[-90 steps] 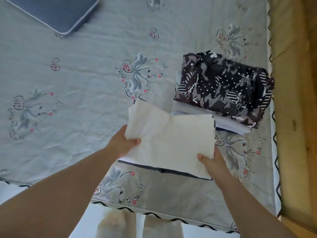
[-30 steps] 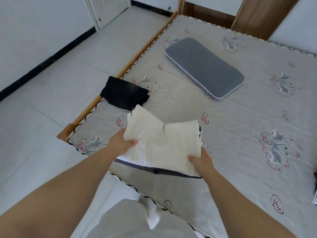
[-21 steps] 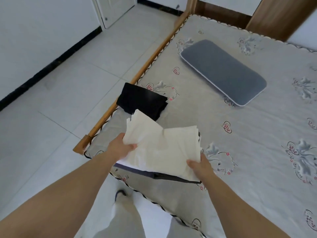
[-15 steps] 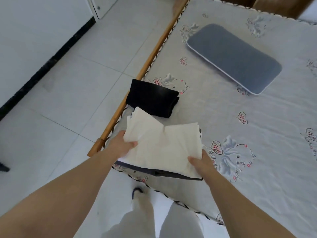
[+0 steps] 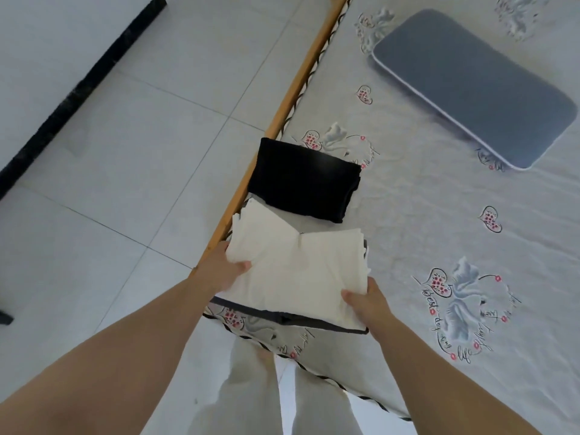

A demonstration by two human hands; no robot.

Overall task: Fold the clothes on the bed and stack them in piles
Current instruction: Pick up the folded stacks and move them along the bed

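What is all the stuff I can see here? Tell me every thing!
folded cloth: one, cream-white with a dark layer under it, held over the bed's near corner
folded garment: one, black, on the bed by its left edge
pillow: one, grey-blue, flat, farther up the bed
bed sheet: one, grey with flower and heart prints
bed frame: one, wooden, along the left edge
floor: pale tiles, left
left hand: grips the cloth's left edge
right hand: grips its right corner
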